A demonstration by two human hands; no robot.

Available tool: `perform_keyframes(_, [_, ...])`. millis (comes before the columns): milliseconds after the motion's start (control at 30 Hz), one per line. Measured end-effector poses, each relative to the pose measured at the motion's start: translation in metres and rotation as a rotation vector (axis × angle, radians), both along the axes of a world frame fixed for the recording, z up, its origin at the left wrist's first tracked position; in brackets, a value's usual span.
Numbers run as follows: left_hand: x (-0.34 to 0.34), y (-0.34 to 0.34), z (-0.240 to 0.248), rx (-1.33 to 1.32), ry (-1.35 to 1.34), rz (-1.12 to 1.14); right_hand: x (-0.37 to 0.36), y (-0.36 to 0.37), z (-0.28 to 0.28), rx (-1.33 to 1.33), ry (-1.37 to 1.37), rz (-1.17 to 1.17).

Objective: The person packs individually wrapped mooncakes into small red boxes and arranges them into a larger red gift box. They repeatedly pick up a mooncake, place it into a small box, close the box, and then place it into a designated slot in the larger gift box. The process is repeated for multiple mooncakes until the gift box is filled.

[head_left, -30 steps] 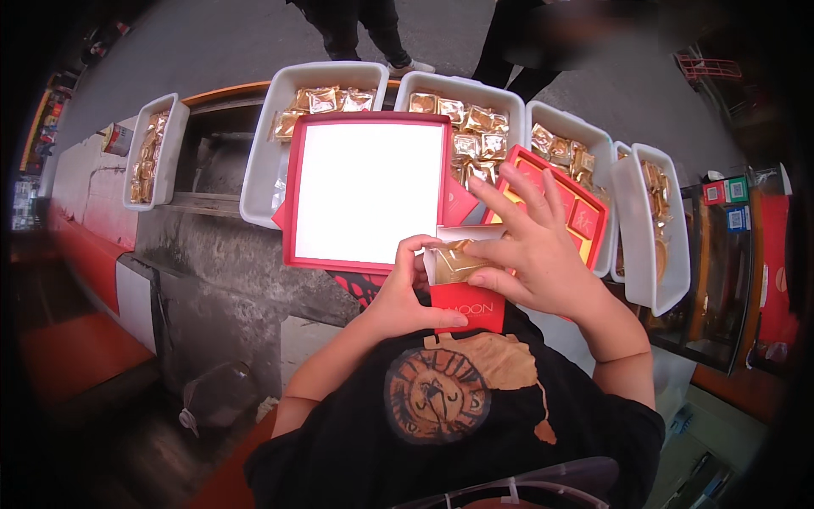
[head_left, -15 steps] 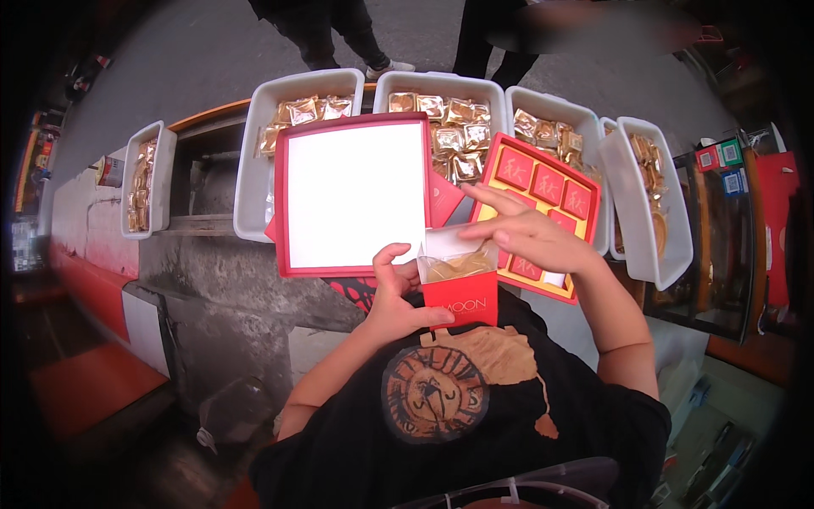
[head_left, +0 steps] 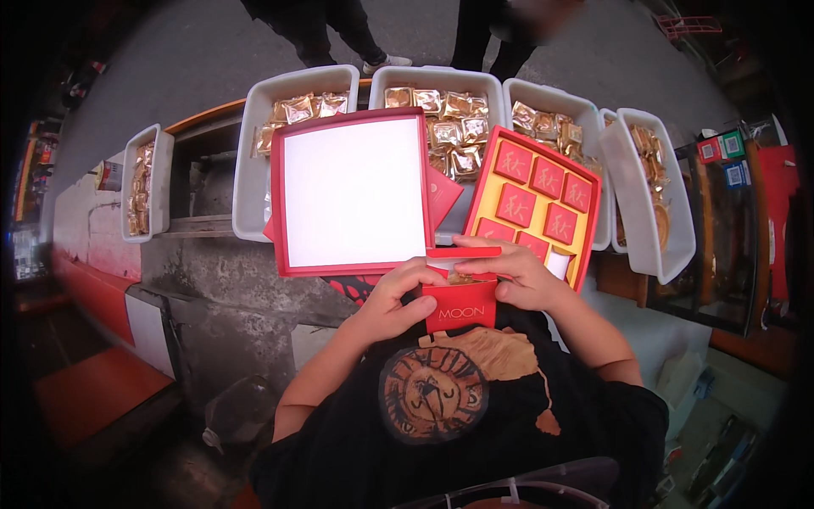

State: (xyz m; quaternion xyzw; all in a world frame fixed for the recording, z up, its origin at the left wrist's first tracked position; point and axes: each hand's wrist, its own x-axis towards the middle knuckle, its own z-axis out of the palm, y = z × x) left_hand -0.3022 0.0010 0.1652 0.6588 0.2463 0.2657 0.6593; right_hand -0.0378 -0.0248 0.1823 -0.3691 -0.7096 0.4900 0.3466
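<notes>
Box (head_left: 460,307), small, red, just before the person's black shirt (head_left: 585,411); left hand (head_left: 393,301) clamped on its left side, right hand (head_left: 532,276) on its right, neither nearer; flap (head_left: 463,252) raised along far edge.

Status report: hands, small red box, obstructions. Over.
Left hand holding, right hand on small red box. Lid open, golden packet showing inside. Nothing visibly in the way.

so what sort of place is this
Probably a street-side pastry stall, perhaps for mooncakes: white plastic tubs hold individually wrapped pastries, a red gift box holds smaller red boxes, and QR-code signs show at the right.
</notes>
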Motion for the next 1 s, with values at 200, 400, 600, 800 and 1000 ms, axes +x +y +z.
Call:
perform_keyframes(200, [0.011,0.004,-0.006,0.072,-0.178,0.133,-0.003,-0.02,-0.011,-0.039,0.231,-0.213])
perform_keyframes(400, [0.016,-0.005,-0.011,-0.074,-0.374,0.208,-0.013,-0.018,-0.01,-0.014,0.488,-0.185])
perform_keyframes(600, [0.019,0.006,0.019,0.23,-0.061,0.265,-0.01,-0.013,0.006,-0.118,0.326,-0.274])
perform_keyframes(800, [0.032,0.003,0.031,0.08,0.001,0.386,-0.014,-0.009,-0.004,-0.353,0.536,-0.392])
perform_keyframes(1000, [0.03,0.005,0.03,-0.026,0.047,0.356,-0.016,-0.011,-0.006,-0.398,0.568,-0.412])
